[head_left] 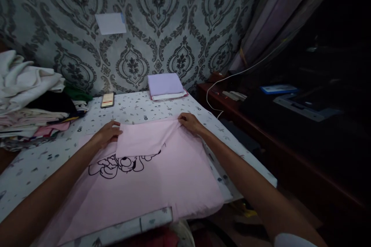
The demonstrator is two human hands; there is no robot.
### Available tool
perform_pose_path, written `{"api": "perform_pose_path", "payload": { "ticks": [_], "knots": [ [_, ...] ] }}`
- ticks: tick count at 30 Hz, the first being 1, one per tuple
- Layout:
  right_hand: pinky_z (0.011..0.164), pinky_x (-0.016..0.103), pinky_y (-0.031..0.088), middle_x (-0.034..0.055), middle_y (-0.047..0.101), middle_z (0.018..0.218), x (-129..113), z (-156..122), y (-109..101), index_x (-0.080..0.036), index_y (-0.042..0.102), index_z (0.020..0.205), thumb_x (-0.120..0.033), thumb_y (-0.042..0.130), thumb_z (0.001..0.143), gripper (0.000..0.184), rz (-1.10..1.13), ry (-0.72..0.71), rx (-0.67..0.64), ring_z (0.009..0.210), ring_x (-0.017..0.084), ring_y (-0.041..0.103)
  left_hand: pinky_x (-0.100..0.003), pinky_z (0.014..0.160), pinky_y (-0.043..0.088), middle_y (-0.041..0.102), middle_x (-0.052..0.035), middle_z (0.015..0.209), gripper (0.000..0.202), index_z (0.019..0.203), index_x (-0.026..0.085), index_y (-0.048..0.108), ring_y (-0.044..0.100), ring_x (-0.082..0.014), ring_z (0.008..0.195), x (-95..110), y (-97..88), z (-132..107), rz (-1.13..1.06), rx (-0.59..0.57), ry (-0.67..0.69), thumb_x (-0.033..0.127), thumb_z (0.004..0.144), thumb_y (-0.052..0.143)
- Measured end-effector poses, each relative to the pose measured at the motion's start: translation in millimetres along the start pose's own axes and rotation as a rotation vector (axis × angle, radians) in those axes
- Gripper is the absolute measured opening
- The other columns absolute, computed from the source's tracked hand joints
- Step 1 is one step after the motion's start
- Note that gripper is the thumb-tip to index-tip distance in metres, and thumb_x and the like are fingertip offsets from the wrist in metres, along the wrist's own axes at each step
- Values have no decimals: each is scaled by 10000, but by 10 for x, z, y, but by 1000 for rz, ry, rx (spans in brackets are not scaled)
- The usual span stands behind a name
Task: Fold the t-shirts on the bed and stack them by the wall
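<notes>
A pink garment (162, 181) with a black cartoon print lies spread on the patterned table (37, 162). Its far part is folded back toward me into a flap (145, 137). My left hand (108, 133) rests on the flap's left corner, fingers closed over the cloth edge. My right hand (189, 122) pinches the flap's right corner. Both arms reach out across the garment.
A pile of unfolded clothes (31, 92) sits at the left. Folded lilac and white cloth (166, 85) lies at the table's far edge by the wall, with a phone (107, 100) beside it. A dark wooden ledge (261, 131) with a white cable runs along the right.
</notes>
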State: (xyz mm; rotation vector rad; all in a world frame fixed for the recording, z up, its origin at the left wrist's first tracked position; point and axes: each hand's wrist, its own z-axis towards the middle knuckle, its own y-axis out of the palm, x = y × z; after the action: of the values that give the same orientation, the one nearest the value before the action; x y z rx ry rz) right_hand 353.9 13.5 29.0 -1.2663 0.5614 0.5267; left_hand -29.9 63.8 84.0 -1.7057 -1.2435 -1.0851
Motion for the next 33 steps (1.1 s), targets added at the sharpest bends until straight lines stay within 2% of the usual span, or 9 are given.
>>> {"api": "perform_pose_path", "payload": {
  "ticks": [4,11,15,18,22,24,27,30,33],
  "knots": [
    [678,288,398,24,672,786,-23,-10,29,-206,637,792,-178,518,771,124,-50,-4,50,753,178,568,-242,534,539,607,39,686,475,943,191,544,620,-129,560,-13,-3,-12,-26,36,38,59,557,787],
    [829,366,422,65,645,927,-112,-141,103,-203,632,938,-191,485,825,187,-99,-16,114,924,236,546,-306,581,557,631,9,737,579,1110,217,509,635,-173,626,-85,-36,-127,73,-21,9,161,615,804],
    [928,434,398,122,567,1146,-362,-383,149,-200,607,1050,-184,479,866,225,-169,-242,216,1076,283,488,-336,632,534,611,-17,851,612,1215,264,493,641,-225,741,-96,-47,-341,397,59,161,299,676,781],
    [856,388,424,107,565,1087,-558,-512,188,-210,606,953,-167,448,900,172,-163,-417,106,997,252,507,-331,699,491,581,-58,1034,388,1149,275,567,600,-255,905,-120,142,-563,831,117,507,371,788,672],
    [830,371,441,99,568,1010,-580,-501,220,-189,618,958,-128,443,845,217,-111,-388,16,932,234,520,-359,798,455,591,-71,990,99,889,230,590,558,-257,939,-232,672,-780,1068,-266,813,308,897,530],
    [888,390,440,103,578,1051,-502,-466,209,-177,626,1038,-116,457,795,302,-68,-375,-25,982,241,529,-390,829,442,596,-85,956,78,853,217,570,547,-276,951,-300,933,-816,1139,-333,847,285,890,555],
    [990,431,407,103,581,1181,-389,-437,173,-197,631,1117,-133,502,750,394,-31,-411,-131,1115,259,518,-398,796,444,604,-119,991,32,897,202,560,543,-296,969,-347,1168,-799,1240,-254,795,228,882,550],
    [995,415,415,87,572,1255,-341,-418,161,-225,652,1088,-140,527,741,378,-16,-383,-155,1169,251,511,-352,721,433,621,-117,1016,138,919,206,551,559,-280,978,-291,1194,-758,1291,-207,730,113,864,467],
    [933,374,446,77,616,1181,-325,-377,192,-219,667,971,-111,489,760,297,5,-350,-78,1109,228,546,-324,683,404,638,-67,990,144,922,229,537,586,-247,929,-163,1110,-735,1238,-172,681,130,845,465]
  ]
}}
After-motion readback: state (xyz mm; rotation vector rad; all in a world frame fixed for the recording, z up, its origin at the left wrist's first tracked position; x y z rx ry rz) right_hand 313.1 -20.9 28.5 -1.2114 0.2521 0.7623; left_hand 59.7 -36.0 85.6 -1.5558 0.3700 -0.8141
